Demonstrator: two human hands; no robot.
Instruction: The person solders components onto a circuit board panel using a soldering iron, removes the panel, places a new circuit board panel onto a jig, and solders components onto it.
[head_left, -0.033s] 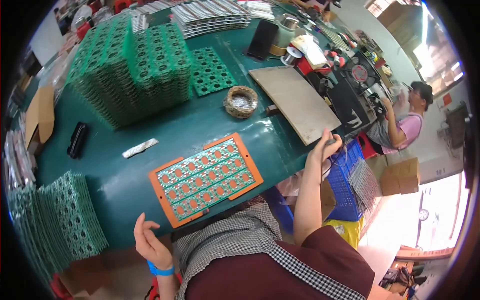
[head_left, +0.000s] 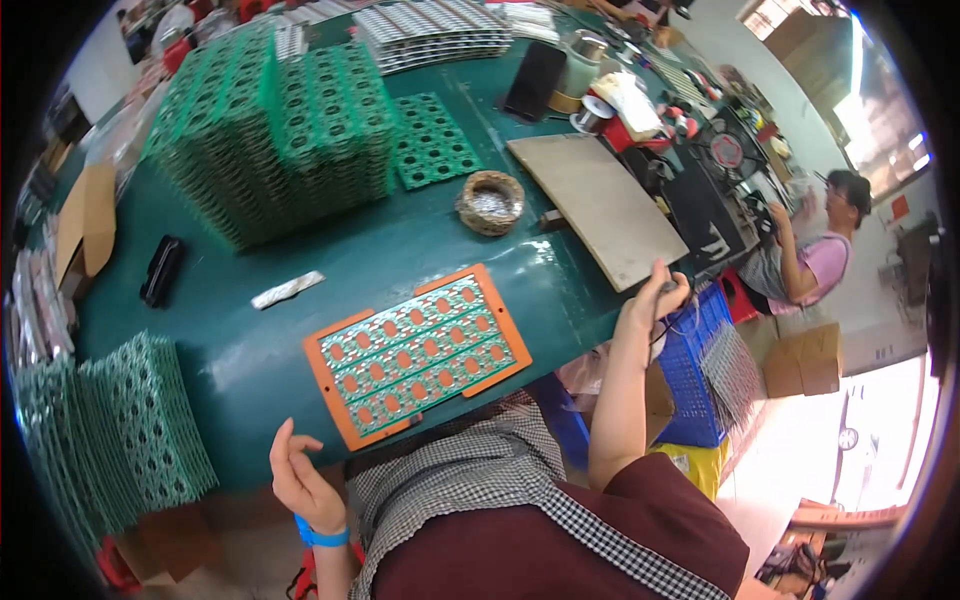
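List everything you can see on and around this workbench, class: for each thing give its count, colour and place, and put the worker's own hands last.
Bench: one, dark green, centre.
Framed panel: one, green in orange frame, near edge.
Board stacks: several, green, far left.
Near stack: one, green, lower left.
Loose board: one, green, beside the stacks.
Basket: one, tan, mid-bench.
Flat board: one, beige, right.
Foil strip: one, silver, left of centre.
Black case: one, far left.
Crate: one, blue, under right edge.
Co-worker: one, pink top, right.
Left hand: empty, blue wristband, below the bench edge.
Right hand: at the bench's right edge; grip unclear.

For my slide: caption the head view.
Right hand at the green table's edge, left hand empty, orange-framed circuit panel between.
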